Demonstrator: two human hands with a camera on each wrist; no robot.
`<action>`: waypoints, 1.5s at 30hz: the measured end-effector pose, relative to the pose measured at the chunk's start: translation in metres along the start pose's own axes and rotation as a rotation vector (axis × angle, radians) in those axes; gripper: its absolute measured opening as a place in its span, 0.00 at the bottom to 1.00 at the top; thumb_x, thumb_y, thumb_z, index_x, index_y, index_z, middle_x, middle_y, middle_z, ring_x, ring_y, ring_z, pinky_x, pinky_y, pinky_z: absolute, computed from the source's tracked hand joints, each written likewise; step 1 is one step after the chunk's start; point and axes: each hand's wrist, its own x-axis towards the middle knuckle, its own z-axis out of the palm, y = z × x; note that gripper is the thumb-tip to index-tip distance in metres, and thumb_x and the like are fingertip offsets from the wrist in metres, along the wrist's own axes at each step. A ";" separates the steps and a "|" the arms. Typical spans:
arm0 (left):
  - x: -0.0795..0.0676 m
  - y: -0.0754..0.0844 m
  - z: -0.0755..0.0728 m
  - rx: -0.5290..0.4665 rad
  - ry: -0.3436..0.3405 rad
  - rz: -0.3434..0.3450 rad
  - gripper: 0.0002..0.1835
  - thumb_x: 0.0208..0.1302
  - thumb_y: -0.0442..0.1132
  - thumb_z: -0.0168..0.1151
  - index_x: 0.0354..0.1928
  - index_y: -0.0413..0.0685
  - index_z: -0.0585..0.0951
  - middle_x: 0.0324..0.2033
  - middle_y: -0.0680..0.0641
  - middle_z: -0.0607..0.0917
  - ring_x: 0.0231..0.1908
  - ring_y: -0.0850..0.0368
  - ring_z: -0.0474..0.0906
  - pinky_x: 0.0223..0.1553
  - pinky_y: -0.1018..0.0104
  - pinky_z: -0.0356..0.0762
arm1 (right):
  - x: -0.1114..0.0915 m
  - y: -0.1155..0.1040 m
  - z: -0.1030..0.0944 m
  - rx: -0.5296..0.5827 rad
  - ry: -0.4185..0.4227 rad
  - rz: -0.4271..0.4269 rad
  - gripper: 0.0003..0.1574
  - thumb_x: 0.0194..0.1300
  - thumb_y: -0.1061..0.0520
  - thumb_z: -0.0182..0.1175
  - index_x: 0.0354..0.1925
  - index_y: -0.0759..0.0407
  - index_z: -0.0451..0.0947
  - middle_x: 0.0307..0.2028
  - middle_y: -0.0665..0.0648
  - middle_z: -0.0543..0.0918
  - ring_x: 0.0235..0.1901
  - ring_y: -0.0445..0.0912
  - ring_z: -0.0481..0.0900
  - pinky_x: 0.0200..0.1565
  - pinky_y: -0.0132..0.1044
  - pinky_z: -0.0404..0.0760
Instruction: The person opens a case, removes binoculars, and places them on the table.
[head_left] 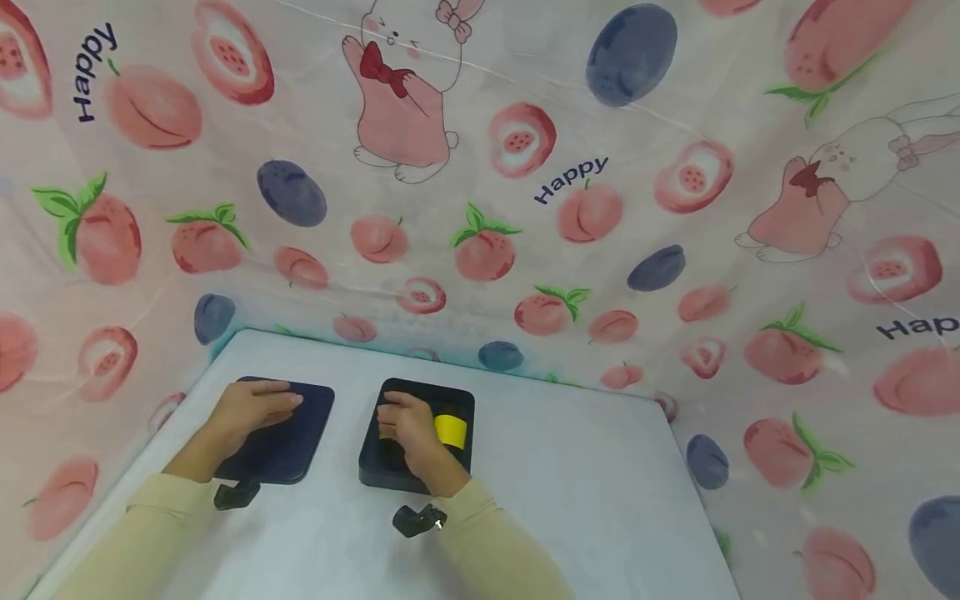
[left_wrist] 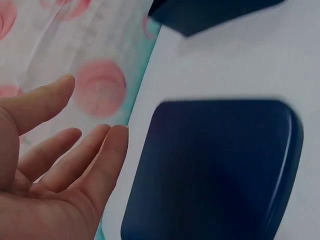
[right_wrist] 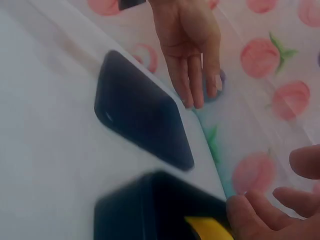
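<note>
on table [head_left: 570, 475]: lid [head_left: 288, 442] left | box [head_left: 388, 478] right | item [head_left: 452, 432] in box

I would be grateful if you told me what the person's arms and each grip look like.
The left sleeve and right sleeve are long, plain and pale yellow. The left grip and right grip wear no gloves. A small black left wrist device and a matching right wrist device sit by the cuffs. No cables can be made out.
</note>
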 end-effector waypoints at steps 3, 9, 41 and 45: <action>0.005 0.007 0.024 -0.053 -0.050 -0.021 0.39 0.71 0.42 0.68 0.73 0.22 0.65 0.65 0.26 0.79 0.55 0.49 0.89 0.55 0.61 0.86 | 0.002 -0.001 -0.023 -0.014 -0.004 -0.020 0.31 0.75 0.62 0.57 0.73 0.67 0.70 0.66 0.70 0.79 0.65 0.60 0.80 0.70 0.51 0.77; 0.014 0.012 0.070 -0.059 -0.107 -0.098 0.40 0.71 0.42 0.68 0.75 0.27 0.64 0.66 0.27 0.78 0.65 0.35 0.80 0.61 0.49 0.82 | 0.003 0.001 -0.057 -0.060 0.026 -0.047 0.33 0.75 0.61 0.57 0.74 0.68 0.67 0.66 0.72 0.78 0.66 0.63 0.78 0.70 0.53 0.76; 0.024 0.005 0.122 -0.090 -0.177 -0.297 0.36 0.67 0.28 0.68 0.75 0.33 0.66 0.71 0.28 0.71 0.64 0.30 0.79 0.60 0.37 0.80 | 0.023 0.031 -0.083 -1.693 -0.090 -0.405 0.66 0.54 0.19 0.69 0.79 0.49 0.62 0.76 0.55 0.68 0.77 0.53 0.63 0.79 0.57 0.61; 0.023 0.005 0.121 -0.109 -0.166 -0.316 0.36 0.67 0.28 0.68 0.75 0.34 0.67 0.72 0.29 0.71 0.65 0.31 0.79 0.62 0.36 0.78 | 0.027 0.033 -0.082 -1.695 -0.114 -0.406 0.66 0.54 0.20 0.69 0.79 0.50 0.62 0.75 0.54 0.69 0.77 0.53 0.63 0.80 0.57 0.59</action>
